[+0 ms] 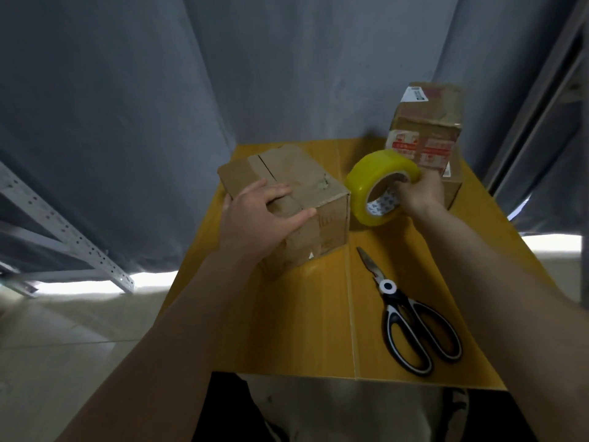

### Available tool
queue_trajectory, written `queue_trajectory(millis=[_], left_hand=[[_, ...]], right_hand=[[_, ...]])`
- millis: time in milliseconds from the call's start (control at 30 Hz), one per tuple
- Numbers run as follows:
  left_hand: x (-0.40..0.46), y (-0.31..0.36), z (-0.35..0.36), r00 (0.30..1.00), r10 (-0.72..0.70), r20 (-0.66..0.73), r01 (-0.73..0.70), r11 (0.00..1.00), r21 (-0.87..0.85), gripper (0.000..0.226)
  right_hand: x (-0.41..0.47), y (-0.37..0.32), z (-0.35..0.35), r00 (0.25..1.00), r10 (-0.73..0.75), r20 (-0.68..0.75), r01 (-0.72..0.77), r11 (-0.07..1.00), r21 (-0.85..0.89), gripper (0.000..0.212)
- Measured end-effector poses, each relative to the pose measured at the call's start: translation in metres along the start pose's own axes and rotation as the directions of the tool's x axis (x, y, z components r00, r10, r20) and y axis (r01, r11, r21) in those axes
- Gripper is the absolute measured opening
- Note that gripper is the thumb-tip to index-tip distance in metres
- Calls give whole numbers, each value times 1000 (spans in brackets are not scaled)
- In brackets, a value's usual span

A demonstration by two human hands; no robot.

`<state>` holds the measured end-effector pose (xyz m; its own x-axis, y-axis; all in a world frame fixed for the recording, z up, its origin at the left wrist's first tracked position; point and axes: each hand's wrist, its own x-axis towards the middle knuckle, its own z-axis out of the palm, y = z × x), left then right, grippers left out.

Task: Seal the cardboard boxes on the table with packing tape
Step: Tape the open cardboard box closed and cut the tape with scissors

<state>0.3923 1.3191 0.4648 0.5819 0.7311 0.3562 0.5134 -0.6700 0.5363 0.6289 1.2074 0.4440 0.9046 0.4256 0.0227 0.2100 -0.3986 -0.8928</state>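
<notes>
A closed cardboard box (287, 199) sits left of centre in the frame on the yellow counter (318, 330), its top flaps meeting along a dark seam with a strip of old tape across them. The left hand (261, 212) rests on the near top edge of this box, palm down, fingers spread and lightly bent over the flaps, thumb stretched out to the right along the front edge; it presses on the box rather than gripping it, and its bare forearm runs down to the lower left of the frame. Just to the right of the box, the roll of yellow packing tape (379, 189) stands tilted on its edge, its open core facing the camera. The right hand (420, 189) grasps the roll from the right, fingers curled into the core and around the rim, with the forearm sloping away to the lower right. Behind the roll, toward the upper right of the counter, stands a second cardboard box (427, 135), taller, with red printed tape and a white label on its top. Black-and-white scissors (411, 317) lie closed on the counter in the lower right, blades pointing up toward the first box. Grey curtains (159, 74) hang behind the counter, and a perforated metal shelf frame (63, 231) shows at the left edge.
</notes>
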Motion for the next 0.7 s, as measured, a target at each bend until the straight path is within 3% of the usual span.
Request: queue_trajectory(millis=[167, 300, 367, 467, 533, 700], left_hand=[[-1, 4, -7, 996, 51, 67, -55, 997, 59, 65], [23, 31, -21, 988, -10, 154, -55, 908, 415, 89], [39, 48, -16, 986, 77, 150, -144, 849, 509, 90], [43, 61, 5, 879, 362, 309, -436, 873, 218, 63], [41, 56, 17, 841, 358, 406, -423, 902, 81, 61], [43, 40, 22, 848, 343, 405, -385, 923, 24, 57]], right_hand=[[6, 0, 6, 999, 20, 33, -20, 1000, 10, 30], [5, 2, 10, 998, 33, 59, -32, 999, -23, 28], [5, 1, 13, 998, 23, 60, -22, 999, -32, 30], [5, -3, 13, 997, -5, 77, 8, 999, -33, 30], [7, -2, 13, 996, -24, 81, 29, 998, -54, 28], [7, 4, 20, 992, -83, 90, 88, 995, -48, 17]])
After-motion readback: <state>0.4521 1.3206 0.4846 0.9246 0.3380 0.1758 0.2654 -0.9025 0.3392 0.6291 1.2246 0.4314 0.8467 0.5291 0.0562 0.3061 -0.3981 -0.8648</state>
